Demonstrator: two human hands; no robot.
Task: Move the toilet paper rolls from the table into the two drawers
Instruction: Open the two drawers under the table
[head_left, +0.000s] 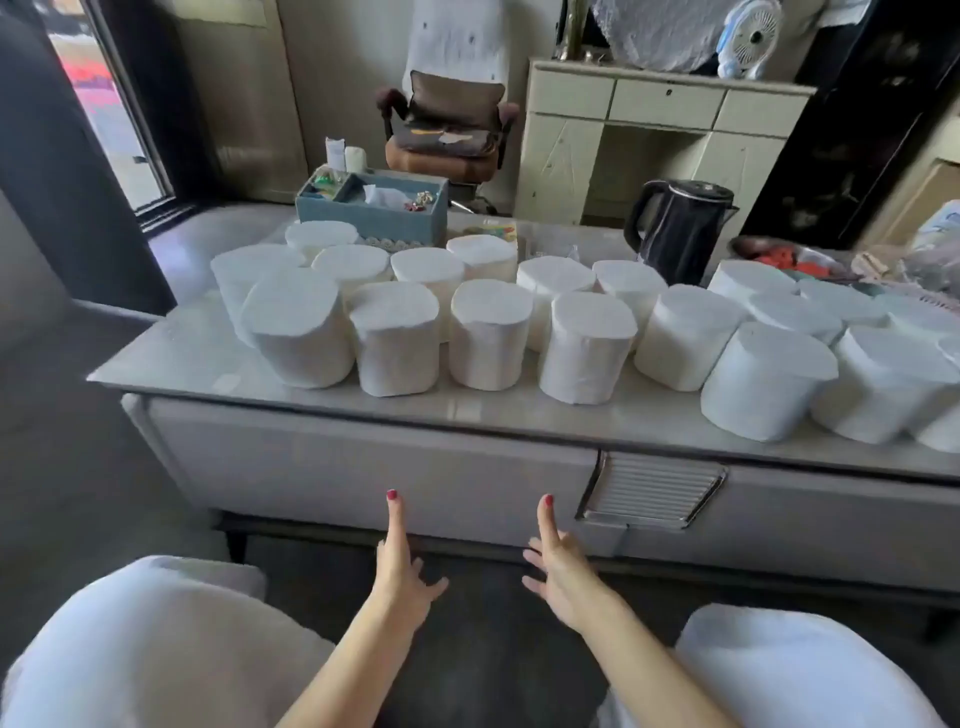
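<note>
The toilet paper rolls (488, 335) look like soft matt paper with slightly fuzzy, uneven tops. The table (208, 358) top is glossy and smooth — stone or glass, can't tell which. The drawer (363, 462) front looks matt, and its handle (652, 489) is shiny chrome-like metal round a ribbed panel. The black kettle (683, 231) has a smooth satin sheen — plastic or coated metal.
</note>
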